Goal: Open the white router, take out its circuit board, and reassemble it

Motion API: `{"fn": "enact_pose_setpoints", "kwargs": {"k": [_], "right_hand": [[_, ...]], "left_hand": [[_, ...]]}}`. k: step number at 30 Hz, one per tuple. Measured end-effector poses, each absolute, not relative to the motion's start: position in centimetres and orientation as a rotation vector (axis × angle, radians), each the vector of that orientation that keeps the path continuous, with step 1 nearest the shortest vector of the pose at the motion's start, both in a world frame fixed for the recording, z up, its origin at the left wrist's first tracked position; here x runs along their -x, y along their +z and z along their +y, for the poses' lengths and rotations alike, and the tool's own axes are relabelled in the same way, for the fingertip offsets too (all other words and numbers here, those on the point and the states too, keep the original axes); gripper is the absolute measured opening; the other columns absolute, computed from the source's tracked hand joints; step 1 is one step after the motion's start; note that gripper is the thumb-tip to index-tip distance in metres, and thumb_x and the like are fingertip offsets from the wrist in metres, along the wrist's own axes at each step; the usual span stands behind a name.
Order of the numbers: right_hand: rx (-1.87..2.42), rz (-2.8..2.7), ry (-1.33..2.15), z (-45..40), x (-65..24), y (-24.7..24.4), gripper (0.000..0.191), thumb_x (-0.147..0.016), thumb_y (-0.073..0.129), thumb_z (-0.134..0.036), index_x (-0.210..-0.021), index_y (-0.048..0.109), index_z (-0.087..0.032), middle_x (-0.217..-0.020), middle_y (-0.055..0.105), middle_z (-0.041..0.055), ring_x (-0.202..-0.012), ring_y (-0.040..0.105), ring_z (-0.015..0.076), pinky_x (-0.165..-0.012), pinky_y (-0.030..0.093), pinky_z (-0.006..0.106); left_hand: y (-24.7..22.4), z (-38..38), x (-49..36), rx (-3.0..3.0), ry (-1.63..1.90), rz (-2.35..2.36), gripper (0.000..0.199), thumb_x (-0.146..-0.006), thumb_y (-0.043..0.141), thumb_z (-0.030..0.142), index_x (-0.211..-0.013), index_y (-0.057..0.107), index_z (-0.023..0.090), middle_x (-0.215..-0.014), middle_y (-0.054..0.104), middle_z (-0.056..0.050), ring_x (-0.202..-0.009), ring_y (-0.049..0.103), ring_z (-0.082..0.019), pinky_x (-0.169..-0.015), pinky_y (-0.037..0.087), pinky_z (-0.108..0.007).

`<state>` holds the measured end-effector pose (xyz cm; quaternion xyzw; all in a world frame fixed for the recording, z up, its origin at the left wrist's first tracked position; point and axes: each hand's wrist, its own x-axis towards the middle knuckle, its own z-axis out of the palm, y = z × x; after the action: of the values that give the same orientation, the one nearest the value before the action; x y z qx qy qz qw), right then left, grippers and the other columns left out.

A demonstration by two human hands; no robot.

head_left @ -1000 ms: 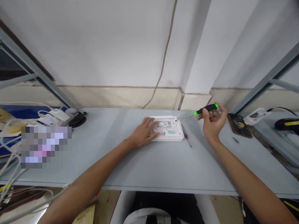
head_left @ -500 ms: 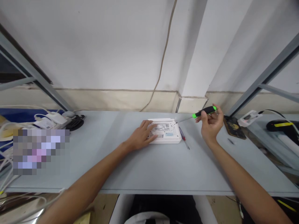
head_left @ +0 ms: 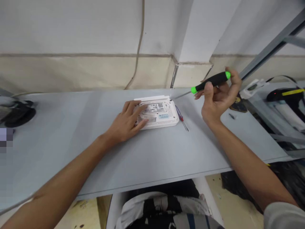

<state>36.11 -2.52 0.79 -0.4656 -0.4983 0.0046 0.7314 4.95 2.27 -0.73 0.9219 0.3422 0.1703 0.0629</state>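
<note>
A white router [head_left: 168, 119] lies on the table with its vented, labelled underside up. My left hand [head_left: 127, 121] rests on its left end, fingers spread over the vents and the label's edge. In my right hand [head_left: 220, 98] is a screwdriver [head_left: 213, 81] with a black and green handle, held at a slant. Its tip meets the router's upper right corner, at or near a dark screw hole; whether it sits in a screw is too small to tell. A second, smaller screwdriver [head_left: 182, 118] with a red and clear handle lies just right of the router.
The grey table [head_left: 152, 156] runs up to the wall. On the right are a dark phone [head_left: 239, 105], a small dark piece [head_left: 232, 116], a white device [head_left: 254, 87] and a metal frame post [head_left: 269, 47]. A black round object [head_left: 20, 114] stands at the left.
My view has turned right and tilted down, so everything appears shifted left and up. The left hand stays on the router, and the screwdriver tip remains at the same corner.
</note>
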Motion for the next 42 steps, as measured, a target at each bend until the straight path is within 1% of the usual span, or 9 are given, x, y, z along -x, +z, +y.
{"fn": "enact_pose_setpoints", "kwargs": {"k": [5,8,11,13,18,21,29,38,42], "right_hand": [[0.960,-1.140,0.001,-3.1,-36.1,1.1,0.052,-0.097,0.067,-0.049,-0.139,0.039,-0.035,-0.107,0.067,0.0017,-0.068,0.066,0.0145,-0.061,0.058,0.034],[1.027,-1.155,0.023,-3.3,-36.1,0.9,0.060,-0.097,0.062,-0.057,-0.145,0.033,-0.036,-0.111,0.067,0.0052,-0.083,0.071,0.0207,-0.066,0.061,0.037],[1.075,-1.171,-0.024,-3.2,-36.1,0.7,0.067,-0.095,0.061,-0.064,-0.149,0.035,-0.033,-0.120,0.066,0.0095,-0.097,0.073,0.0265,-0.068,0.063,0.040],[1.083,-1.168,-0.045,-3.2,-36.0,0.6,0.069,-0.095,0.061,-0.065,-0.151,0.036,-0.034,-0.122,0.066,0.0098,-0.101,0.074,0.0278,-0.068,0.064,0.040],[1.059,-1.134,-0.011,-3.3,-35.7,0.6,0.062,-0.094,0.067,-0.055,-0.147,0.042,-0.034,-0.108,0.070,0.0068,-0.078,0.073,0.0221,-0.066,0.063,0.041],[1.053,-1.106,-0.021,-3.3,-35.6,0.6,0.060,-0.093,0.068,-0.054,-0.144,0.044,-0.034,-0.103,0.070,0.0053,-0.068,0.070,0.0206,-0.062,0.062,0.041],[1.067,-1.097,-0.038,-4.0,-35.3,0.8,0.058,-0.092,0.072,-0.048,-0.141,0.048,-0.031,-0.097,0.072,0.0034,-0.062,0.067,0.0184,-0.060,0.059,0.038],[0.966,-1.084,-0.088,-3.6,-35.5,1.1,0.050,-0.092,0.074,-0.043,-0.135,0.051,-0.031,-0.091,0.071,0.0010,-0.054,0.061,0.0158,-0.048,0.051,0.033],[0.998,-1.068,-0.088,-3.7,-35.2,1.2,0.051,-0.092,0.073,-0.044,-0.135,0.049,-0.031,-0.092,0.072,0.0001,-0.054,0.062,0.0148,-0.047,0.050,0.031]], "left_hand": [[-0.6,2.0,-5.1,-2.780,0.502,1.047,0.056,-0.106,0.038,0.055,-0.153,0.046,0.025,-0.153,0.044,-0.015,-0.144,0.038,-0.036,-0.104,0.057,-0.060],[-0.6,2.2,-5.1,-2.784,0.497,1.038,0.057,-0.106,0.039,0.054,-0.154,0.045,0.025,-0.152,0.044,-0.015,-0.143,0.038,-0.037,-0.105,0.056,-0.062],[-0.5,2.3,-5.1,-2.800,0.488,1.030,0.057,-0.106,0.038,0.055,-0.153,0.045,0.024,-0.152,0.045,-0.016,-0.142,0.039,-0.036,-0.107,0.054,-0.060],[-0.5,2.3,-5.1,-2.811,0.486,1.042,0.057,-0.107,0.037,0.056,-0.153,0.046,0.023,-0.152,0.045,-0.016,-0.143,0.039,-0.035,-0.107,0.055,-0.059],[-0.3,2.0,-5.1,-2.809,0.494,1.037,0.054,-0.107,0.038,0.054,-0.151,0.047,0.024,-0.153,0.045,-0.017,-0.142,0.040,-0.036,-0.102,0.059,-0.057],[-0.2,1.9,-4.9,-2.811,0.508,1.028,0.052,-0.107,0.040,0.053,-0.151,0.046,0.025,-0.153,0.046,-0.016,-0.141,0.041,-0.035,-0.098,0.061,-0.054],[-0.2,1.6,-4.9,-2.819,0.494,1.035,0.053,-0.107,0.038,0.054,-0.150,0.046,0.023,-0.154,0.046,-0.017,-0.143,0.041,-0.035,-0.091,0.064,-0.051],[-0.4,1.4,-4.8,-2.850,0.497,1.041,0.055,-0.108,0.037,0.056,-0.150,0.046,0.022,-0.155,0.046,-0.017,-0.144,0.040,-0.034,-0.092,0.064,-0.050],[-0.3,1.4,-4.9,-2.844,0.492,1.043,0.055,-0.108,0.037,0.056,-0.151,0.045,0.022,-0.154,0.046,-0.017,-0.144,0.041,-0.035,-0.093,0.064,-0.050]]}}
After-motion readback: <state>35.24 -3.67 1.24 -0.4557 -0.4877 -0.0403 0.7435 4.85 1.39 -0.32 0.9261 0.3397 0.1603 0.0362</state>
